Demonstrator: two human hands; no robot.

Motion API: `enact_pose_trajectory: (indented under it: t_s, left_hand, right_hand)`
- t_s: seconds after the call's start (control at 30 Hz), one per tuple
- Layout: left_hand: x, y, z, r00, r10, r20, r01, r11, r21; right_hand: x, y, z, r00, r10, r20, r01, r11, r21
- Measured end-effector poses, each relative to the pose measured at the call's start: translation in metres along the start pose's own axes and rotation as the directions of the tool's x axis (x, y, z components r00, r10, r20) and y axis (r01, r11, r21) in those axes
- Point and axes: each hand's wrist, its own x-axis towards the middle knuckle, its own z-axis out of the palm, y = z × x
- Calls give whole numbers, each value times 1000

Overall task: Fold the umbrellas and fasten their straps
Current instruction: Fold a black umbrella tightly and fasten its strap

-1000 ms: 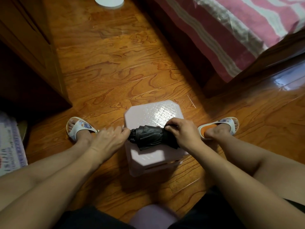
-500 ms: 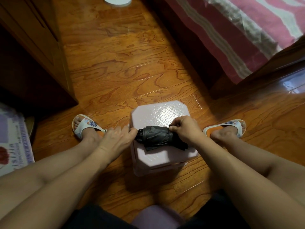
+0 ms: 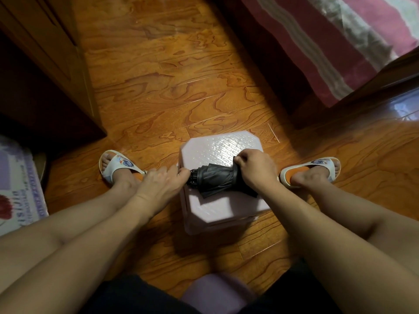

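A black folded umbrella [image 3: 215,179] lies sideways on a pale pink plastic stool [image 3: 217,147] between my feet. My right hand [image 3: 256,168] grips its right part, fingers curled over the top of the bunched canopy. My left hand [image 3: 162,182] holds the umbrella's ribbed black left end with its fingertips. A loose flap of fabric hangs toward me under the bundle. I cannot see a strap; my right hand hides that part.
The wooden floor [image 3: 181,75] spreads ahead. A dark wooden cabinet [image 3: 45,64] stands at the left, a bed with a striped pink cover [image 3: 340,37] at the right. A printed mat [image 3: 15,184] lies at the far left. My feet in white slippers flank the stool.
The view has tilted a little, shifting the scene rightward and down. Both hands keep their hold on the umbrella; my right hand's fingers have shifted slightly on the canopy.
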Motion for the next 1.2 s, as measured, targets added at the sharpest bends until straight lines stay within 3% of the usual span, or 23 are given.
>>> enact_pose_trajectory:
  t_s: [0.13,0.2,0.27,0.37,0.4,0.47,0.57,0.67,0.73,0.8,0.83,0.9,0.97,1.03,1.13,1.2]
  left_hand:
    - [0,1,0,1000,-22,4,23,1000,-20]
    - [5,-3,-6,996,4,91,2,998,-68]
    - [17,-11,-18,964,24,263,9,992,-122]
    - [38,-24,-35,771,91,630,138,942,-305]
    - [43,-26,-39,720,114,684,182,921,-345]
    - [46,-26,-42,681,110,724,225,910,-349]
    - [39,-19,-38,751,-14,661,277,914,-296]
    - [20,-2,-32,914,-220,341,306,926,-223]
    - [9,15,-32,973,-206,106,228,931,-285]
    - [7,30,-34,997,-77,23,80,919,-385]
    - [10,34,-36,997,-67,44,80,889,-451]
    - [21,37,-39,973,-189,134,231,762,-605]
    - [30,37,-38,939,-298,173,332,645,-688]
    - [37,38,-35,919,-351,178,366,596,-714]
    - [45,41,-36,884,-410,224,437,556,-707]
    - [49,44,-35,859,-448,247,483,549,-682]
  right_hand:
    - [22,-6,12,989,98,109,-86,990,-108]
    - [29,-8,8,974,129,186,-110,988,-108]
    - [30,-10,-1,981,49,187,-40,998,-54]
    - [12,9,-14,957,-264,117,276,956,-98]
    - [2,21,-17,932,-334,144,352,928,-121]
    - [-15,47,-22,927,-334,169,347,936,-55]
    - [-23,70,-28,964,-246,97,234,964,122]
    - [-20,68,-22,983,-179,25,171,966,194]
    - [-14,62,-18,993,-115,8,109,961,253]
    - [-5,54,-17,999,-22,42,8,947,321]
    - [1,51,-18,997,17,72,-41,938,345]
    - [6,46,-23,991,52,123,-97,912,398]
    - [2,47,-29,998,20,59,-45,888,457]
    - [-7,55,-33,996,-66,-66,89,890,448]
    - [-18,62,-30,986,-164,3,149,902,405]
    - [-15,59,-22,983,-184,-25,180,916,357]
